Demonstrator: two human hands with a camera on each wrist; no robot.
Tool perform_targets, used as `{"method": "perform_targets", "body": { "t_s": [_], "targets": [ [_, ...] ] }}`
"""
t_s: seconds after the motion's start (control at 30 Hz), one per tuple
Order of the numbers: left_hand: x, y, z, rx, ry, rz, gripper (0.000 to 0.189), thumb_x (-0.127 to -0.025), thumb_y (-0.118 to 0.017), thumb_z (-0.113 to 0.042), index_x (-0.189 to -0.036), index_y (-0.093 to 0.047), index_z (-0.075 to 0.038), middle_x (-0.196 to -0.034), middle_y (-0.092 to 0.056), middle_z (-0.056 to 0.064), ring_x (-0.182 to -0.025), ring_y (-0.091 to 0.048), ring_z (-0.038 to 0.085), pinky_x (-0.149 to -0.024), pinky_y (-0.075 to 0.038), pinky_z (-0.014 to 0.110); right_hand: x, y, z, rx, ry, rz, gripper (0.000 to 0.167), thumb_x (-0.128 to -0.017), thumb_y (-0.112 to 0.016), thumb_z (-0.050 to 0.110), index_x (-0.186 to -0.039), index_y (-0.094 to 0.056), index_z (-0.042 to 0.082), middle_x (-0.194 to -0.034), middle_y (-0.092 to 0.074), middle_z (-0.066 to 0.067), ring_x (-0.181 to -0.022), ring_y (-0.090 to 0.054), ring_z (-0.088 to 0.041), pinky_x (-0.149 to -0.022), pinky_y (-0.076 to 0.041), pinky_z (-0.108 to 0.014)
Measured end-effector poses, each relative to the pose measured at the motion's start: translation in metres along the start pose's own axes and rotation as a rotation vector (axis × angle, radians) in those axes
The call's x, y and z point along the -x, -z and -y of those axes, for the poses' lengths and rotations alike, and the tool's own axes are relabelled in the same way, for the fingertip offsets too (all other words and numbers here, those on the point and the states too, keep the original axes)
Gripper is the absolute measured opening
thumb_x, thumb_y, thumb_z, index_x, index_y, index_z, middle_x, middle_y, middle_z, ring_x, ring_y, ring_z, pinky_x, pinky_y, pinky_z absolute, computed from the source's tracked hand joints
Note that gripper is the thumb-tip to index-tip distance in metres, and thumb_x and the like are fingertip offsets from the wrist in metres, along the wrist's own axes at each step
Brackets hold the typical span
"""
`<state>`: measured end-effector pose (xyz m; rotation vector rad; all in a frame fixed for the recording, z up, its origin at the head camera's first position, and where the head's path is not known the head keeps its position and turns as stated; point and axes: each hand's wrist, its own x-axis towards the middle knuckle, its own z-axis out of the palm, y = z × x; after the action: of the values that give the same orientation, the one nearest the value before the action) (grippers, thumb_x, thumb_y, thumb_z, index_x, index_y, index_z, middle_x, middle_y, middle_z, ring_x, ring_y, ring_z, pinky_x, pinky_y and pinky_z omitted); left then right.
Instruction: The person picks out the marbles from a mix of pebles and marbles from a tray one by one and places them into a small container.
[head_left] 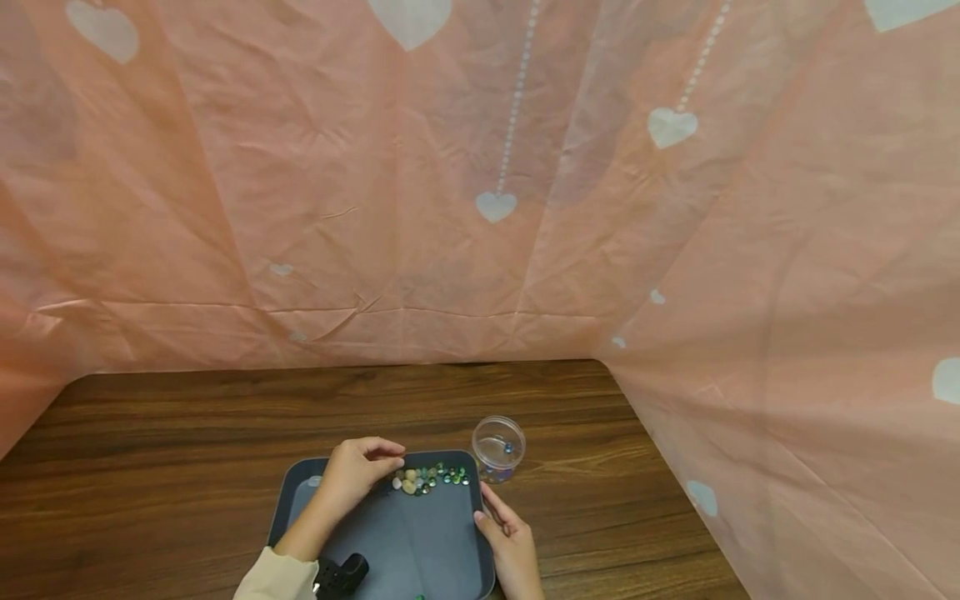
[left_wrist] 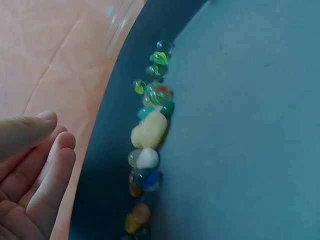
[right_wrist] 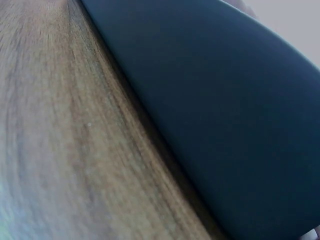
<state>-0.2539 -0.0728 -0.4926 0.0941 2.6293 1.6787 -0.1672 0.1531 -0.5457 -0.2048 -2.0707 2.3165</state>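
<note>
Peach heart-print cloth [head_left: 435, 250] behind wooden table [head_left: 592, 517]

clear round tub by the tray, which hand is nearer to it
Right. The right hand grips the right side of the tray, fingertips close to the tub's near side; the left hand is farther off, left along the tray's far edge.

dark tray [right_wrist: 210, 110] side pretty much hogs the view, its bottom edge slanting from 11 o'clock down to 5, rim [right_wrist: 273, 31] curving between 1 and 2. Blurry wood tabletop [right_wrist: 65, 130] fills 7 to 10, with a skinny dark shadow right where they meet
</note>
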Motion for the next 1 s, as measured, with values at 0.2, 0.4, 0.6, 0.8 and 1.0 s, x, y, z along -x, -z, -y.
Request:
{"method": "perform_targets", "body": {
  "t_s": [0.2,0.4,0.6,0.8,1.0],
  "targets": [
    [0.007,0.004,0.012,-0.029,0.006,-0.006,0.008,-0.081,-0.079,-0.007,-0.089,-0.079,-0.006,-0.083,-0.078,0.005,-0.072,-0.066,0.008,-0.058,-0.047,0.021,0.0,-0.001,0.001,-0.005,0.0,0.005,0.05,-0.096,-0.06,0.007,-0.142,-0.047,-0.008,-0.147,-0.044,-0.028,-0.123,-0.056,-0.009,-0.089,-0.05,-0.015],
    [0.009,0.005,0.021,-0.073,-0.038,-0.023,0.007,-0.079,-0.08,-0.009,-0.085,-0.079,-0.007,-0.081,-0.077,0.004,-0.07,-0.063,0.005,-0.058,-0.047,0.022,0.0,0.0,0.001,-0.006,0.006,0.005,0.051,-0.095,-0.06,0.006,-0.141,-0.046,-0.009,-0.147,-0.045,-0.028,-0.124,-0.055,-0.01,-0.09,-0.05,-0.015],
    [0.011,0.004,0.024,-0.127,-0.028,-0.03,0.004,-0.078,-0.08,-0.009,-0.082,-0.079,-0.011,-0.081,-0.077,0.002,-0.069,-0.06,0.006,-0.058,-0.046,0.024,0.001,0.001,0.0,-0.021,-0.007,0.016,0.051,-0.097,-0.058,0.006,-0.143,-0.044,-0.009,-0.148,-0.044,-0.028,-0.123,-0.056,-0.007,-0.091,-0.05,-0.015],
    [0.013,0.003,0.023,-0.161,0.0,0.002,0.007,-0.077,-0.081,-0.007,-0.08,-0.078,-0.012,-0.082,-0.076,0.002,-0.068,-0.061,0.008,-0.057,-0.047,0.024,-0.001,0.001,0.0,-0.01,0.008,0.022,0.05,-0.097,-0.058,0.007,-0.143,-0.044,-0.009,-0.147,-0.044,-0.028,-0.122,-0.057,-0.007,-0.09,-0.051,-0.017],
    [0.014,0.0,0.024,-0.223,-0.035,0.028,0.009,-0.075,-0.083,-0.006,-0.081,-0.079,-0.011,-0.081,-0.076,0.001,-0.069,-0.062,0.007,-0.058,-0.049,0.025,0.0,-0.001,0.002,0.005,0.005,0.012,0.051,-0.096,-0.06,0.008,-0.142,-0.046,-0.008,-0.147,-0.045,-0.028,-0.122,-0.057,-0.007,-0.09,-0.05,-0.016]
  ]
}}
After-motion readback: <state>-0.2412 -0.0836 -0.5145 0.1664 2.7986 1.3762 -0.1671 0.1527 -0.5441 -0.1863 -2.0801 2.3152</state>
